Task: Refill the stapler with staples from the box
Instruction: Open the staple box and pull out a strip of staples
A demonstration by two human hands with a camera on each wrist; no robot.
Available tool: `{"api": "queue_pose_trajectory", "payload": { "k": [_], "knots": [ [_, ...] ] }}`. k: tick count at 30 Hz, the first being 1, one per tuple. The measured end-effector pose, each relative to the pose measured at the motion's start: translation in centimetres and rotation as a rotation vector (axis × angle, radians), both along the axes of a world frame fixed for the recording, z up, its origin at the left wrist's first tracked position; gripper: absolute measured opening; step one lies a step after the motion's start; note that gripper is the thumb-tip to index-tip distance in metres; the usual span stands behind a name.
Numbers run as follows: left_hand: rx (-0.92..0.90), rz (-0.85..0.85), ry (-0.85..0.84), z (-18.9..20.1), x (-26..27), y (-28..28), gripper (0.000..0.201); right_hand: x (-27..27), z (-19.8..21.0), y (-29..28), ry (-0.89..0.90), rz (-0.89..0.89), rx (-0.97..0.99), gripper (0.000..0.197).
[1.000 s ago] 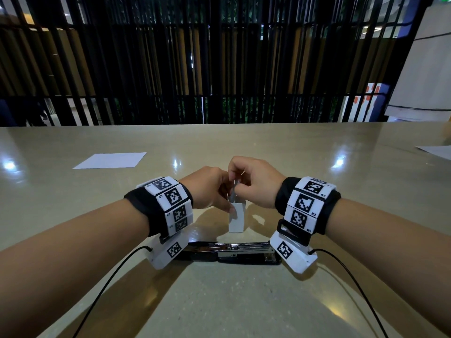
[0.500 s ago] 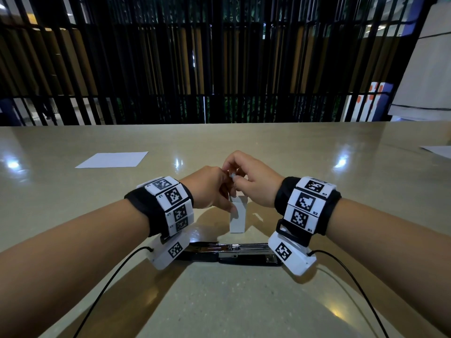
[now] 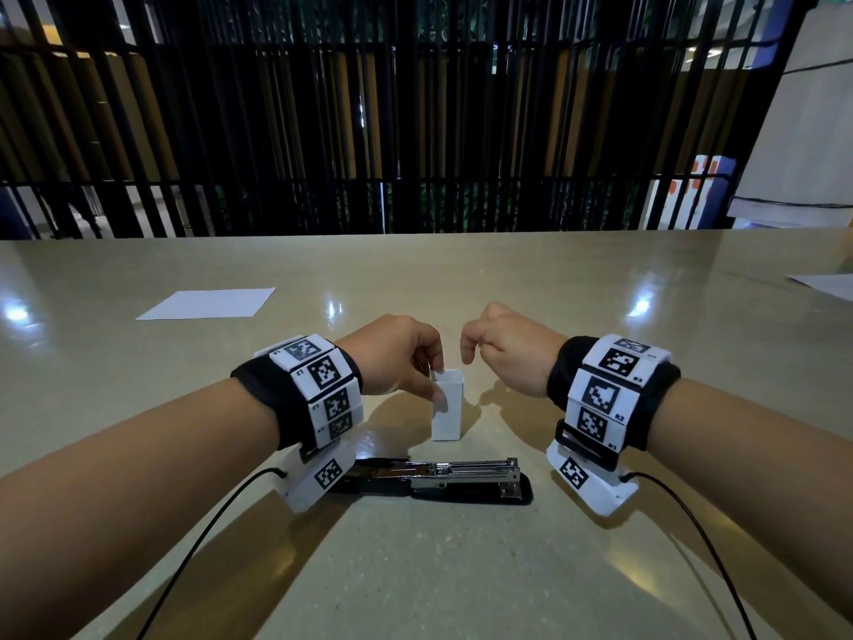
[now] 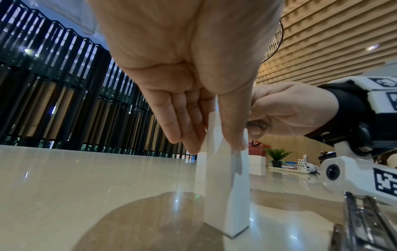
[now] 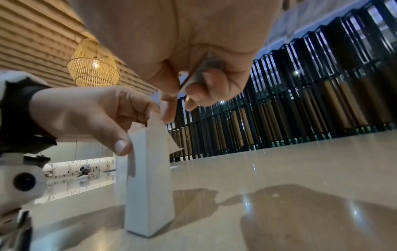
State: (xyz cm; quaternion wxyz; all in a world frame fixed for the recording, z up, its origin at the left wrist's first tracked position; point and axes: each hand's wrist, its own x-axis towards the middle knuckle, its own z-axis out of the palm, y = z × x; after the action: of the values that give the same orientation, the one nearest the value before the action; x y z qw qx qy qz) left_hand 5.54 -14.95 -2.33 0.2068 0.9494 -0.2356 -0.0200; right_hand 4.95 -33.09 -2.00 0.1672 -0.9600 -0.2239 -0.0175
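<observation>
Right hand (image 3: 503,348) lifted off box (image 3: 447,411) pinching staples (image 5: 193,77); left hand (image 3: 399,358) grips box; keep strip level toward stapler (image 3: 443,478).

Left hand (image 3: 400,358) pinches with thumb and fingers pointing down; right hand (image 3: 510,352) hovers beside, fingers curled.

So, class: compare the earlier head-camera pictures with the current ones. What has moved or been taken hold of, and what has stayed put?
The right hand has lifted off the top of the white box and drawn away to the right, pinching a grey strip, probably staples. The left hand still holds the box upright, top open. The opened stapler and the sheet of paper have not moved.
</observation>
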Motion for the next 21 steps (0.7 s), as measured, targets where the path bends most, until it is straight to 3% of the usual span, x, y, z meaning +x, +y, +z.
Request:
{"api": "queue_pose_trajectory", "payload": {
  "k": [11,18,21],
  "knots": [
    [-0.014,-0.001,-0.011,-0.1,-0.3,0.1,0.03,-0.9,-0.5,0.2,0.027,0.097,-0.06,0.036],
    [-0.099,0.023,-0.048,-0.6,-0.4,0.4,0.046,-1.2,-0.5,0.5,0.014,0.117,-0.095,0.04],
    [-0.096,0.041,-0.059,-0.6,-0.6,0.4,0.039,-1.2,-0.6,0.5,0.008,0.112,-0.097,0.04]
  ]
}}
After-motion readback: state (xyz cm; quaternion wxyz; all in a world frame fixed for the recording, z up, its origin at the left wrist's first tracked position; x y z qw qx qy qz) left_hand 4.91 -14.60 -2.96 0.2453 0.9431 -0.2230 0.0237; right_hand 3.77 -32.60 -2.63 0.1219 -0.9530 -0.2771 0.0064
